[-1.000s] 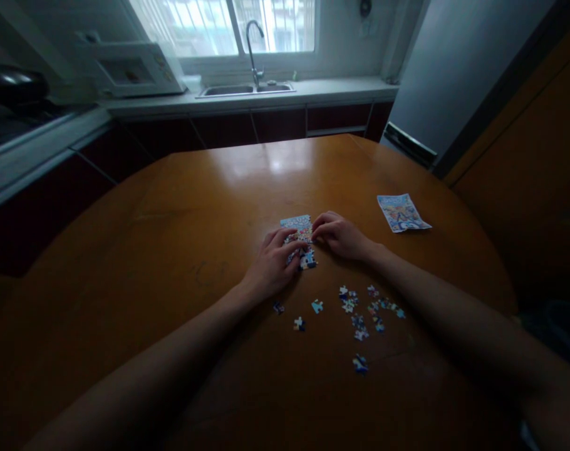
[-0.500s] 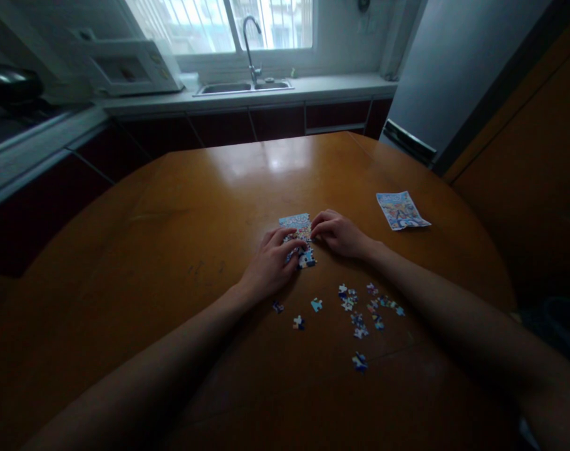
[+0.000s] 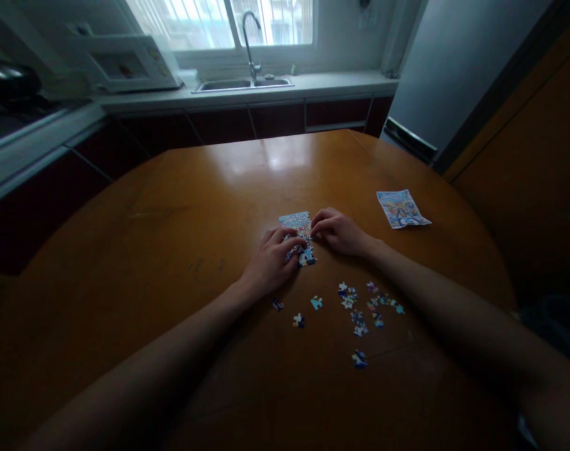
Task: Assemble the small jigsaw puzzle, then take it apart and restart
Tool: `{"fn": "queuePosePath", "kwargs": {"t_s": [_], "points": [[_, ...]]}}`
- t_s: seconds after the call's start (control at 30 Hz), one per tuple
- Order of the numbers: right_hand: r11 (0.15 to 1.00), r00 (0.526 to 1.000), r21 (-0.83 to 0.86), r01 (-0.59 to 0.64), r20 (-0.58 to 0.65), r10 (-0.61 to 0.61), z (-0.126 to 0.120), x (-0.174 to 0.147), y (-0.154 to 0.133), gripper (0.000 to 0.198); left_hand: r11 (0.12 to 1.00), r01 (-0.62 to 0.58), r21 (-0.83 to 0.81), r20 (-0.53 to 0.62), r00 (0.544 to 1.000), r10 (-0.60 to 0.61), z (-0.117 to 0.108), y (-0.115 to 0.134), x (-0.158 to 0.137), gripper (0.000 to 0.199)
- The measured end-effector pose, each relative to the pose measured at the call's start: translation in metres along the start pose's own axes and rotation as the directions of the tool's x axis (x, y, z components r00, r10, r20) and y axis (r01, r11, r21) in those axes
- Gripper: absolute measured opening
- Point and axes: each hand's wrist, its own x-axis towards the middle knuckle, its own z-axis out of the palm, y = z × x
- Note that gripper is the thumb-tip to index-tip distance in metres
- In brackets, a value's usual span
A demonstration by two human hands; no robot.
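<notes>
A partly joined jigsaw puzzle (image 3: pixel 295 220) with a pale blue top lies on the wooden table. My left hand (image 3: pixel 272 260) rests over its left side, fingers spread and pressing on the pieces, covering part of the picture. At the puzzle's right edge, my right hand (image 3: pixel 337 230) has its thumb and fingers bent together in a pinch. Whatever is between those fingertips is too small and hidden to make out. Nearer me lie loose puzzle pieces: a light blue piece (image 3: pixel 316 303), a white and dark piece (image 3: pixel 298 321), and a scattered group (image 3: pixel 359 321) below my right forearm.
A creased picture sheet (image 3: pixel 401 209) lies to the right on the round-ended wooden table (image 3: pixel 195 200). Beyond the table are a counter with a sink (image 3: pixel 226 84), a tap (image 3: pixel 250 47) and a white microwave (image 3: pixel 125 64). A grey fridge (image 3: pixel 458 69) stands at right.
Both hands stay at the puzzle with almost the same finger positions. The whole view has shifted very slightly; the loose pieces and the sheet lie as before.
</notes>
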Motion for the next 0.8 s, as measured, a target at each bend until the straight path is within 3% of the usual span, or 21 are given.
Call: {"fn": "queuePosePath", "kwargs": {"t_s": [0.23, 0.47, 0.67, 0.8], "points": [[1.000, 1.000, -0.001, 0.020, -0.023, -0.020, -0.0020, -0.0005, -0.0022, 0.027, 0.999, 0.033, -0.028, -0.054, 0.998, -0.034, 0.0020, 0.0010, 0.0006, 0.031], [1.000, 0.994, -0.004, -0.001, -0.109, 0.001, -0.0009, -0.0008, -0.0007, 0.028, 0.969, 0.123, -0.216, -0.187, 0.969, -0.164, 0.0059, -0.0027, 0.0013, 0.051], [1.000, 0.991, 0.025, 0.002, -0.130, 0.001, -0.0020, -0.0011, -0.0009, 0.026, 0.956, 0.188, -0.227, -0.173, 0.958, -0.229, 0.0062, -0.0048, 0.0025, 0.037], [0.999, 0.992, 0.040, 0.006, -0.122, -0.001, -0.0027, -0.0015, -0.0009, 0.027, 0.956, 0.174, -0.234, -0.174, 0.960, -0.218, 0.0075, -0.0068, 0.0030, 0.040]]}}
